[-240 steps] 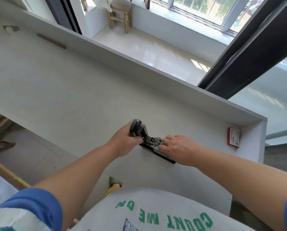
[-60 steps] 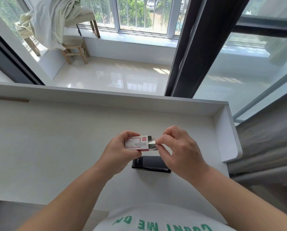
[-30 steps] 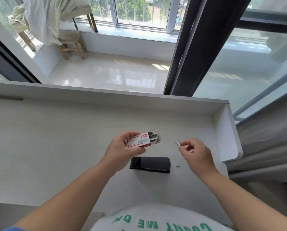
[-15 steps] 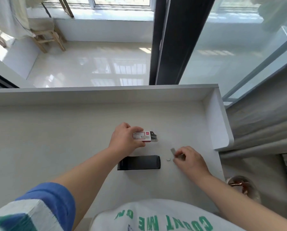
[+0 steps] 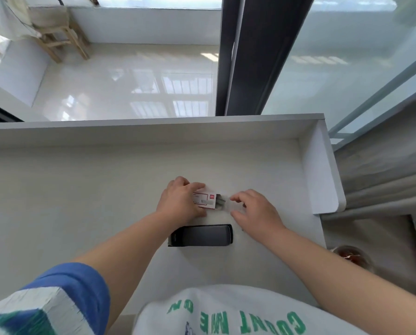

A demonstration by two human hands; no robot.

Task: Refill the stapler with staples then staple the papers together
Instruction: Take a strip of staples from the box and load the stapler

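Observation:
A black stapler [image 5: 200,235] lies closed on its side on the white desk [image 5: 81,189], just in front of my hands. My left hand [image 5: 179,200] presses a red-and-white staple box [image 5: 205,200] down on the desk. The box's inner tray sticks out to the right with grey staples [image 5: 221,201] showing. My right hand [image 5: 255,210] hovers at the tray's open end, fingers spread, thumb and forefinger close to the staples. Whether it holds a staple strip I cannot tell. No papers are in view.
The desk has a raised back ledge [image 5: 153,128] and a raised right side panel [image 5: 323,180]. Grey curtain folds [image 5: 383,180] hang past the right edge. A dark window frame post [image 5: 248,54] stands beyond the desk. A wooden stool [image 5: 57,37] stands on the tiled floor outside.
My left hand has lowered the staple box from the air onto the desk. My right hand, which had pulled away to the right onto the desk, has come back to the box's open end.

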